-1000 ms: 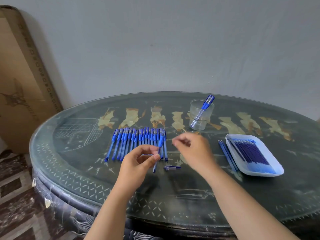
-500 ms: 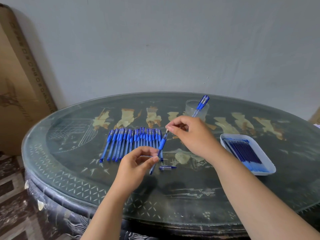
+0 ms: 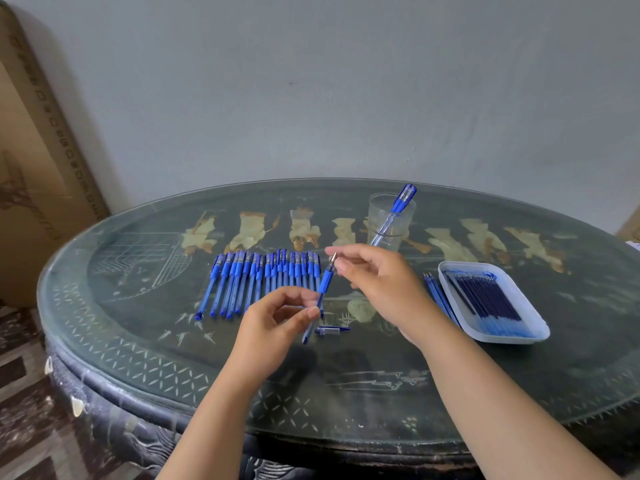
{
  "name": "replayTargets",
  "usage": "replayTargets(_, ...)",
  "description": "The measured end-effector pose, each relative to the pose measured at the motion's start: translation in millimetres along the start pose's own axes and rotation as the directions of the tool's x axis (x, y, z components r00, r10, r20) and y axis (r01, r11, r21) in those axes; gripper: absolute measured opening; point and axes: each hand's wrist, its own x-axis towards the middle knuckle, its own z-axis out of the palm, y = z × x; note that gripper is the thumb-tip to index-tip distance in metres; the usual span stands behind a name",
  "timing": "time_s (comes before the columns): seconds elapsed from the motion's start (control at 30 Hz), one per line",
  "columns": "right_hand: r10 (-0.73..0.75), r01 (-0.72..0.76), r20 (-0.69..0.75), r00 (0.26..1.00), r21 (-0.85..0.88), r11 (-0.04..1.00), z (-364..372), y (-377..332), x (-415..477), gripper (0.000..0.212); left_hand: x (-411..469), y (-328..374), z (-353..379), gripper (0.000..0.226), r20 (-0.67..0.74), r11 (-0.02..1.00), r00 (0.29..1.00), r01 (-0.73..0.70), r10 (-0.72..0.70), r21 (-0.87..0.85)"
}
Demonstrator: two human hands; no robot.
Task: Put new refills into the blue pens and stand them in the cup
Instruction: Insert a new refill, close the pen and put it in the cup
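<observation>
Now the left hand pinches the blue pen low down; the right hand pinches its tip; the cup stands beyond that hand.

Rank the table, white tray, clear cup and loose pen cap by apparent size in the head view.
1. table
2. white tray
3. clear cup, though it stands farther away
4. loose pen cap

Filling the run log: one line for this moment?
left hand holds open pen | right hand pinches its tip | cup holds one capped pen
</observation>
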Motion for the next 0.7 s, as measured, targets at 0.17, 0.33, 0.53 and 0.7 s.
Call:
replayTargets(0.17, 0.037, -0.034, -0.145, 0.989, 0.025, 0.999, 4.8, 4.6, -0.1, 0.021, 0.8, -0.9, 2.0, 0.017, 0.008, 1.0, 1.0, -0.01, 0.01, 0.007)
replayTargets(0.33, 0.023, -0.017, -0.073, 0.997, 0.079, 0.997, 4.1, 7.8, -0.5, 0.017, 2.1, -1.9, 2.8, 0.016, 0.006, 1.0, 1.0, 0.0, 0.0, 0.005)
replayTargets(0.53, 0.067, -0.049, -0.129, 0.989, 0.143, 0.989, 6.2, 9.0, -1.0, 0.022, 1.4, -1.1, 4.4, 0.016, 0.017, 1.0, 1.0, 0.003, -0.003, -0.002)
replayTargets(0.7, 0.037, -0.021, -0.14, 0.99, 0.113, 0.993, 9.8, 7.2, -2.4, 0.01, 1.0, 0.2, 4.6, 0.016, 0.022, 1.0, 1.0, -0.006, 0.006, -0.001)
